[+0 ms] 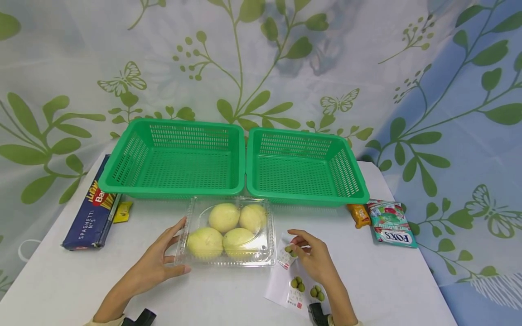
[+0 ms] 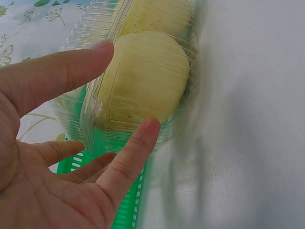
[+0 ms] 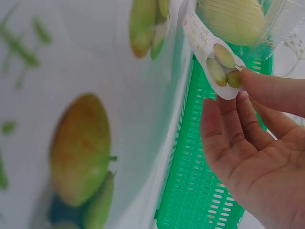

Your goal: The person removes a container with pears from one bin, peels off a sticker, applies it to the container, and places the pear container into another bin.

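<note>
A clear plastic clamshell (image 1: 253, 262) sits on a white table (image 1: 228, 299), with four pale yellow fruits (image 1: 224, 218) inside. At the clamshell's left side is a person's left hand (image 1: 157, 260), thumb and fingers spread apart; from here I cannot tell whether the fingertips touch the plastic. Just beside the clamshell's right side, the right hand (image 1: 311, 256) pinches a small white label (image 3: 214, 62), printed with green fruit, between thumb and fingertips. A sheet (image 1: 281, 285) with similar prints lies to the right of the clamshell and nearer the person. I cannot tell whether the label is wholly free of it, though this looks like peeling.

Behind the clamshell stand two green plastic baskets (image 1: 173, 191). Well to its left lies a blue spaghetti box (image 1: 89, 222), with a small yellow packet (image 1: 123, 212) just beside the box. Well to its right are an orange packet (image 1: 359, 215) and a FOX'S bag (image 1: 391, 224).

In my judgement, the pinch should stay on the label's very edge, so the sticky side meets as little skin as possible. A slow, low pull would keep the paper from creasing or curling onto itself. If the sheet lifts too, the left hand could leave the clamshell and press it flat.
</note>
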### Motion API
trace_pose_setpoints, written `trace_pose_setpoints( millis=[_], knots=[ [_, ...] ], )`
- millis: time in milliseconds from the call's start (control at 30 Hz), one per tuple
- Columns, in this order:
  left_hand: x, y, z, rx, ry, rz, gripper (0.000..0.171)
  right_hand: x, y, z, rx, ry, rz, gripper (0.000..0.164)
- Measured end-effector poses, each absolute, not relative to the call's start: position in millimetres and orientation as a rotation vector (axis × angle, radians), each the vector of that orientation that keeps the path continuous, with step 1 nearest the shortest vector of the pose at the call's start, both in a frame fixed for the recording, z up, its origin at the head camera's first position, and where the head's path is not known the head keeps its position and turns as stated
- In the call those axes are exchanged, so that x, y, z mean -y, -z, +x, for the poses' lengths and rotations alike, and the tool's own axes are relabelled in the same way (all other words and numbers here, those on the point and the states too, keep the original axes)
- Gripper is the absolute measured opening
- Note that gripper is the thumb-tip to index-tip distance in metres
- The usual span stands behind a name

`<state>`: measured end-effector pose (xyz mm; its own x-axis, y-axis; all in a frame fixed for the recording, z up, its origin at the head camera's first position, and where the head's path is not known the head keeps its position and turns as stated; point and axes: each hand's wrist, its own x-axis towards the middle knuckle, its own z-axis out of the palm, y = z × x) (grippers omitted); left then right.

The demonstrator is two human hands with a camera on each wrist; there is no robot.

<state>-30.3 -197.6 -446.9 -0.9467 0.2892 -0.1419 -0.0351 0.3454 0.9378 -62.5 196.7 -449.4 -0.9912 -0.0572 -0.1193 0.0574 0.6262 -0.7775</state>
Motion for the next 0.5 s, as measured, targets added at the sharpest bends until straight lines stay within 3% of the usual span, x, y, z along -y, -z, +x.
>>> trace_pose_setpoints(
  millis=[500],
  knots=[
    [198.3,445.0,-31.0,-2.320,-1.667,0.256,0.113,-195.6,445.5,-61.0,-2.738,1.345,-0.020,0.036]
  ],
)
